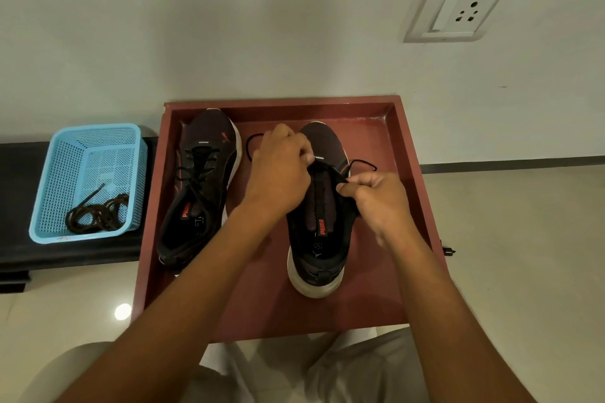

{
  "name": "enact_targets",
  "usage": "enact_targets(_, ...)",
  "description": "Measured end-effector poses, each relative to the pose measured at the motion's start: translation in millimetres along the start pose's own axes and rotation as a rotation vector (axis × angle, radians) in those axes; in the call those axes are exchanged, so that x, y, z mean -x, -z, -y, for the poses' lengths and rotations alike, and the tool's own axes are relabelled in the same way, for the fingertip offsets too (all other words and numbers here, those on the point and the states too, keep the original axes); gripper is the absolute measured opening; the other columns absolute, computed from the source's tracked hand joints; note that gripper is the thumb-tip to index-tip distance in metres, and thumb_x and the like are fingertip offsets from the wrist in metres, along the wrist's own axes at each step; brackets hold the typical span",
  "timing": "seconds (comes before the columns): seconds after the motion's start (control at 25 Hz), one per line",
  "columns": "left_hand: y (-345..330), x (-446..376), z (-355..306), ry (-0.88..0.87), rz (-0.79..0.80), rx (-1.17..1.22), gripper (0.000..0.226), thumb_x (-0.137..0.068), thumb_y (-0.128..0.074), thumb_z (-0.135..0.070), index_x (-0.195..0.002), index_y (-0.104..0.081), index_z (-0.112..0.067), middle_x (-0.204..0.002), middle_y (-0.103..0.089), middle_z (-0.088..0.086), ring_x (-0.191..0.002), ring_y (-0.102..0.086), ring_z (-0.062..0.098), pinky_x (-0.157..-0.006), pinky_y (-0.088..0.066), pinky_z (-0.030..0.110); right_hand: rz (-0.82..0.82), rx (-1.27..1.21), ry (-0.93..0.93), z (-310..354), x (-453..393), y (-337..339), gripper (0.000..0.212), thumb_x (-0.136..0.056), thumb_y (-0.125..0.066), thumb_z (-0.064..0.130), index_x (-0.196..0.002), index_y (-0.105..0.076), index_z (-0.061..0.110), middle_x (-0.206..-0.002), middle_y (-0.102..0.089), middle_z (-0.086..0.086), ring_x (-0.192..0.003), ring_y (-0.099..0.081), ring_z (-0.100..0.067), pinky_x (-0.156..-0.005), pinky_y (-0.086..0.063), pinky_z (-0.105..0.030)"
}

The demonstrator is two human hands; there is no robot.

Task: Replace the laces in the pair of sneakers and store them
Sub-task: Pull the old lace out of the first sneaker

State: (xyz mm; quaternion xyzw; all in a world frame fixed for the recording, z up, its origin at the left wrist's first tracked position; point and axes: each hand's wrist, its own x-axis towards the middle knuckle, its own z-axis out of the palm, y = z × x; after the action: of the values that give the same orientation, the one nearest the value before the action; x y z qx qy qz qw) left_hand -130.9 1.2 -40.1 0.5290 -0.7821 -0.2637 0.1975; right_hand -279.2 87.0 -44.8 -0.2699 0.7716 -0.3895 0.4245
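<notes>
**Black lace going into the right-hand sneaker**

Black mesh and a white sole mark the sneaker being worked on (316,222), which stands toe-away in the right half of a reddish-brown tray (415,154). Its partner, the second sneaker (196,186), lies along the tray's left wall with a lace already crossed through its eyelets. A thin black lace (253,141) loops out on both sides of the toe of the shoe in hand, so only the lowest eyelets seem threaded; the eyelet rows nearer the tongue look bare.

The left hand (278,173) is curled over the forefoot, its grip pinching something near the lowest eyelets, most likely the lace end, though the fingertips hide it. The right hand (379,199) has its grip closed on the dark edge of the upper beside the tongue, thumb and forefinger pulling that flap outward.

To do this step well, I would keep the flap held open so the eyelet shows clearly, feed the tip through from below, and draw both ends to even length before crossing upward. Matching the pattern on the finished shoe would keep the pair alike. Pulling too hard on one side could leave the other end short.

A blue perforated basket (88,180) sits on a dark desk (19,180) left of the tray, holding a coiled dark lace (98,216), probably one taken out.
</notes>
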Motion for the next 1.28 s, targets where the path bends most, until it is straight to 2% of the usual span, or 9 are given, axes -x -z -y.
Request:
enact_targets(0.08,9.1,-1.1,12.9,0.175,-0.102,0.206,0.018,-0.099,-0.059,-0.01,-0.083,-0.062,-0.019,-0.104,-0.056,0.004,-0.091,-0.058,0.02,-0.081,-0.044,0.021,-0.012,0.001,-0.008,0.3,0.0,-0.3,0.02,-0.084,-0.079,0.008,-0.07,-0.078,0.022,-0.072,-0.077,0.004,-0.074,-0.074,-0.014,-0.072,-0.059,-0.03)
enact_targets(0.2,15.3,4.5,19.6,0.299,-0.107,0.233,0.013,-0.1,-0.059,-0.016,-0.091,-0.061,-0.025,-0.113,-0.058,0.005,-0.103,-0.058,0.022,-0.089,-0.047,0.033,-0.011,0.012,-0.003,1.1,1.4,-0.7,0.018,-0.084,-0.079,0.009,-0.072,-0.078,0.022,-0.071,-0.076,0.007,-0.068,-0.072,-0.007,-0.069,-0.058,-0.026)
enact_targets(0.32,14.0,10.8,-1.2,0.066,-0.137,0.02,0.021,-0.09,-0.072,-0.019,-0.109,-0.064,-0.024,-0.12,-0.051,0.001,-0.115,-0.048,0.023,-0.095,-0.043,0.039,-0.01,0.025,0.004,0.9,1.0,0.2,0.013,-0.084,-0.079,0.01,-0.075,-0.08,0.019,-0.073,-0.076,0.003,-0.07,-0.072,-0.012,-0.071,-0.059,-0.03)
enact_targets(0.4,10.2,10.3,-19.2,-0.141,-0.06,-0.157,0.024,-0.082,-0.079,-0.025,-0.105,-0.071,-0.026,-0.123,-0.048,-0.001,-0.121,-0.043,0.023,-0.092,-0.035,0.037,-0.001,0.032,0.008,0.6,0.5,0.6,0.01,-0.084,-0.079,0.011,-0.077,-0.08,0.018,-0.075,-0.077,-0.002,-0.076,-0.075,-0.022,-0.075,-0.061,-0.038)
enact_targets(0.48,4.9,6.9,-30.3,-0.217,0.056,-0.326,0.021,-0.08,-0.081,-0.031,-0.099,-0.076,-0.026,-0.129,-0.047,0.0,-0.128,-0.038,0.025,-0.093,-0.031,0.04,0.007,0.037,0.014,-0.1,0.1,0.4,0.01,-0.084,-0.079,0.011,-0.077,-0.08,0.017,-0.076,-0.077,-0.005,-0.081,-0.075,-0.029,-0.077,-0.062,-0.044)
enact_targets(0.8,-2.6,-2.5,-21.2,-0.247,0.08,-0.483,0.012,-0.085,-0.074,-0.02,-0.096,-0.076,-0.016,-0.129,-0.051,0.005,-0.127,-0.042,0.031,-0.094,-0.034,0.047,0.007,0.033,0.02,-1.4,-2.1,0.0,0.009,-0.083,-0.079,0.01,-0.078,-0.081,0.017,-0.074,-0.077,-0.001,-0.076,-0.075,-0.021,-0.077,-0.061,-0.042)
enact_targets(0.96,19.7,-5.0,-1.8,-0.076,-0.058,-0.376,0.01,-0.091,-0.067,-0.013,-0.099,-0.072,-0.016,-0.124,-0.049,0.005,-0.124,-0.04,0.03,-0.095,-0.033,0.046,-0.001,0.037,0.022,-2.0,-2.4,0.2,0.009,-0.083,-0.08,0.013,-0.076,-0.081,0.018,-0.073,-0.077,0.001,-0.077,-0.075,-0.021,-0.078,-0.062,-0.041)
enact_targets(1.08,28.1,-3.1,1.7,0.0,-0.061,-0.322,0.01,-0.091,-0.068,-0.014,-0.101,-0.069,-0.016,-0.124,-0.047,0.005,-0.124,-0.039,0.029,-0.1,-0.033,0.047,-0.009,0.041,0.017,-1.8,-2.2,-0.2,0.008,-0.083,-0.08,0.012,-0.078,-0.081,0.018,-0.074,-0.077,0.001,-0.077,-0.075,-0.019,-0.079,-0.063,-0.04)
enact_targets(1.28,8.2,4.8,-31.5,-0.198,0.126,-0.405,0.025,-0.08,-0.081,-0.034,-0.102,-0.074,-0.026,-0.147,-0.04,0.003,-0.143,-0.028,0.03,-0.11,-0.029,0.05,-0.004,0.058,0.02,-1.9,-2.9,0.3,0.009,-0.082,-0.081,0.012,-0.076,-0.08,0.017,-0.074,-0.077,-0.002,-0.079,-0.075,-0.026,-0.079,-0.063,-0.048)
